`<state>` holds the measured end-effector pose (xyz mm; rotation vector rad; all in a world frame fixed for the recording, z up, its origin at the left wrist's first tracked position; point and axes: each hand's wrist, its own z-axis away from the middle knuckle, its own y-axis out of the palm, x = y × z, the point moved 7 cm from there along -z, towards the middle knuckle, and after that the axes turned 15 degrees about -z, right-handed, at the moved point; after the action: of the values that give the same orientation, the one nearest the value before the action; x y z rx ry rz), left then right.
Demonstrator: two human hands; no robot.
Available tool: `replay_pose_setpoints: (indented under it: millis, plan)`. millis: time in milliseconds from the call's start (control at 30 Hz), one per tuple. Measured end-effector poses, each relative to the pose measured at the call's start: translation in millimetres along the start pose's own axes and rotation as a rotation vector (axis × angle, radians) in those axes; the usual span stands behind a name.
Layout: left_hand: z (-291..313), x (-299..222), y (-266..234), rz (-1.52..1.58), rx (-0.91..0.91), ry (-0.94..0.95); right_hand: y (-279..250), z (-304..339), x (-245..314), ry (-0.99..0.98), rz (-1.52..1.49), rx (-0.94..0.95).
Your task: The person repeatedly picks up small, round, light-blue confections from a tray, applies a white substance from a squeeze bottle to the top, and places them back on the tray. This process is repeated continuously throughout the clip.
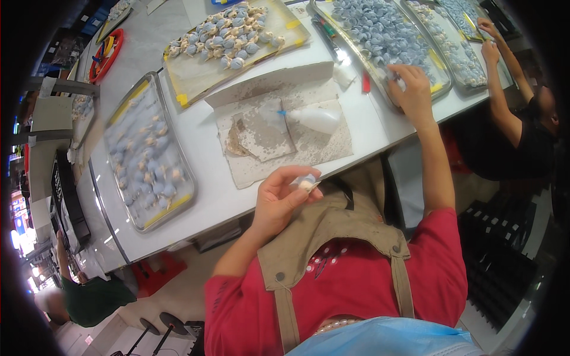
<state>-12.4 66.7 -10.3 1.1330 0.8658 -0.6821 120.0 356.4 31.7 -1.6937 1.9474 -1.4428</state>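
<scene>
- Head view: the left hand (281, 200) pinches a small blue-grey and cream piece (306, 183) between thumb and fingertips, in front of the body near the table's close edge.
- The right hand (414, 90) reaches over the near end of the tray of blue-grey shells (380, 29), thumb and fingers curled together around something pale; whether it grips a single shell I cannot tell.
- The pinched piece looks light and probably stiff, like moulded plastic, with smooth rounded surfaces that could slip from a loose grip. Its thin edges may be the fragile part, so the rounded body seems the safer place to hold.
- Its cream part sits low and faces up toward the camera, with paler blue-grey above. The visible length slants up to the right, but fingers cover part of it, so the true long axis is uncertain.
- Beyond the left hand, a white squeeze bottle (320, 120) lies on its side on stained cardboard (323, 148), blue tip pointing left, long axis running roughly left to right. It looks soft-walled, best held around the body.
- Farther out, similar two-coloured pieces fill the left tray (186, 185) and the paper-lined board (183, 83).
</scene>
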Motion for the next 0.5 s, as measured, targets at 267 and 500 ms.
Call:
replay_pose_setpoints:
  millis: [267,500]
  plan:
    - [-8,6,1,-0.098,-0.18,-0.052,2,43,1,0.503,-1.006,-0.555]
    - [-11,5,4,-0.128,-0.197,0.032,26,55,164,0.057,-0.807,0.142]
